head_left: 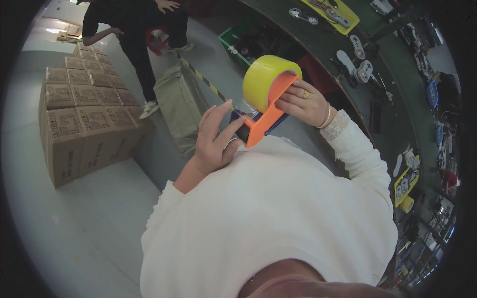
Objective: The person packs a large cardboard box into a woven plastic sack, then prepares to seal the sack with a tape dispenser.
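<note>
An orange tape dispenser (266, 120) with a wide yellow roll of packing tape (262, 79) is held up in front of my chest. My right hand (305, 103), with a ring and a bracelet, grips its orange frame beside the roll. At the dispenser's dark front end is my left hand (213, 136), its thumb and a finger closed about that end while the index finger stretches upward. A bit of clear film shines between the left fingertips and the roll.
Brown cartons (82, 121) are stacked on the floor at left, near a grey-green covered block (180, 99). Beyond them a person in dark clothes (136, 37) is partly visible. Game controllers (362, 71) and a yellow tray (343, 15) lie on the dark green bench (318, 37); a green crate (233, 42) stands below.
</note>
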Demonstrator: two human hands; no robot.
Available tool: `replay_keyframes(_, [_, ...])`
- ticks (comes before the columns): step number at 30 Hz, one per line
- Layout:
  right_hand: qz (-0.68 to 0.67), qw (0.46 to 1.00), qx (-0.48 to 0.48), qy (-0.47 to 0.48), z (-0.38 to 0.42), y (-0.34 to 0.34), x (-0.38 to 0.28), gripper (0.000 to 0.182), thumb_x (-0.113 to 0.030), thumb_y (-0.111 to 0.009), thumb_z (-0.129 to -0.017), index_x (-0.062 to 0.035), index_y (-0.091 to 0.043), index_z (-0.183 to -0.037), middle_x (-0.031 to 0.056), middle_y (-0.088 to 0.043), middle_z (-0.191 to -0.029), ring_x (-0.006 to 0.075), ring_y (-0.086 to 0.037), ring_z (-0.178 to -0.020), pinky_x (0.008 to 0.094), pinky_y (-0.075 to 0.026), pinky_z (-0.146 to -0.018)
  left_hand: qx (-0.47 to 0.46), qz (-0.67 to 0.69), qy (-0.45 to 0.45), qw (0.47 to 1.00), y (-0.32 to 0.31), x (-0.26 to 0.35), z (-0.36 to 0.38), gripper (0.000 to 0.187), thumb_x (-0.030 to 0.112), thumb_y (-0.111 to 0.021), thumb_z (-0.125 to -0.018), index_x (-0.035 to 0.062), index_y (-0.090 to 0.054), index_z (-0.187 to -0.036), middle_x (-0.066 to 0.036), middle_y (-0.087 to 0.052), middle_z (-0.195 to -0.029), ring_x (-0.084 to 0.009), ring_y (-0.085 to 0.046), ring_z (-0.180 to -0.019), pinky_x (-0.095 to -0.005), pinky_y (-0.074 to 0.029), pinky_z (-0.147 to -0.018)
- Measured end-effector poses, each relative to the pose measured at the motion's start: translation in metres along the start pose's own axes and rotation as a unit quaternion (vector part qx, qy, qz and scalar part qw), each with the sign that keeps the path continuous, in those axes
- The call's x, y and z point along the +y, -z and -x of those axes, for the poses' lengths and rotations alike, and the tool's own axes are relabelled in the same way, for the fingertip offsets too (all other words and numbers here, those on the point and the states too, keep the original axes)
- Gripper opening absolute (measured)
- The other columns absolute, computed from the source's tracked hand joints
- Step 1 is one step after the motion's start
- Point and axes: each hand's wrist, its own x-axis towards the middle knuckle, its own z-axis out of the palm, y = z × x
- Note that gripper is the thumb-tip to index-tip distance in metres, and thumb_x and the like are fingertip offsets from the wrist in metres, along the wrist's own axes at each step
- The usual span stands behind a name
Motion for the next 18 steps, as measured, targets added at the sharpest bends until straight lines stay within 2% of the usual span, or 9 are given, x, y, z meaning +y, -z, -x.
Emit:
replay_keyframes(2, [-0.004, 1.000, -0.004, 0.003, 0.001, 0.000, 0.000, 0.014, -0.007, -0.060, -0.082, -0.0045, -0.058, -0.095, 0.0113, -0.062, -0.093, 0.0236, -0.062, -0.086, 0.0390, -0.044, -0.090, -0.003, -0.006, -0.005, 1.000, 0.001, 0.000, 0.001, 0.042, 0.035, -0.034, -0.094, 0.0037, -0.062, -0.097, -0.025, -0.049, -0.116, -0.0300, -0.053, -0.103, -0.0424, -0.041, -0.086])
replay_keyframes(8, [0.008, 1.000, -0.023, 0.016, 0.005, 0.004, 0.000, 0.018, -0.005, -0.060, -0.081, -0.0056, -0.059, -0.099, 0.0098, -0.062, -0.096, 0.0224, -0.061, -0.090, 0.0386, -0.042, -0.093, -0.020, 0.009, -0.010, 1.000, 0.004, 0.002, 0.004, 0.029, 0.030, -0.048, -0.089, 0.0029, -0.059, -0.090, -0.027, -0.050, -0.114, -0.0322, -0.054, -0.101, -0.0426, -0.043, -0.085])
replay_keyframes(14, [0.001, 1.000, -0.021, -0.001, 0.010, 0.004, -0.002, 0.022, -0.007, -0.065, -0.077, -0.0043, -0.057, -0.098, 0.0122, -0.062, -0.095, 0.0245, -0.062, -0.088, 0.0387, -0.040, -0.095, -0.021, -0.006, -0.027, 0.999, 0.004, 0.003, 0.010, 0.029, 0.029, -0.048, -0.090, 0.0032, -0.058, -0.099, -0.026, -0.050, -0.112, -0.0321, -0.055, -0.099, -0.0425, -0.045, -0.082])
replay_keyframes(18, [0.001, 1.000, -0.008, -0.016, 0.011, 0.001, -0.003, 0.014, -0.007, -0.063, -0.079, -0.0044, -0.058, -0.091, 0.0119, -0.063, -0.091, 0.0237, -0.062, -0.083, 0.0384, -0.041, -0.093, 0.010, 0.026, 0.000, 1.000, 0.003, 0.002, 0.010, 0.030, 0.029, -0.050, -0.089, 0.0026, -0.058, -0.099, -0.025, -0.050, -0.115, -0.0311, -0.054, -0.101, -0.0411, -0.045, -0.084])
